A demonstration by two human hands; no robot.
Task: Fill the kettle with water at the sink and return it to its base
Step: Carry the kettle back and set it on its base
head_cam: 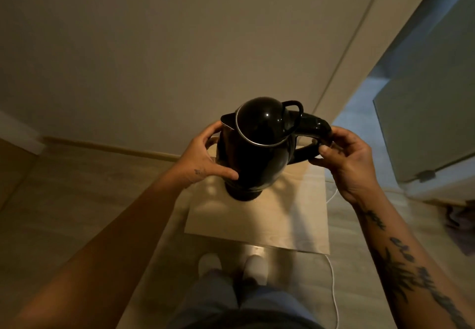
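Note:
A glossy black electric kettle [257,148] with its lid closed stands over a small light wooden table [257,215], its spout pointing left and its handle right. My left hand [203,159] is wrapped around the kettle's left side, thumb low on the body. My right hand [344,159] grips the black handle at the right. The kettle's bottom is dark and I cannot tell whether it rests on a base or on the table. No sink is in view.
A white cable [334,290] runs down the floor at the table's right edge. My feet in light shoes [254,267] stand just before the table. A pale wall is behind; a grey cabinet or appliance [424,112] stands at the right.

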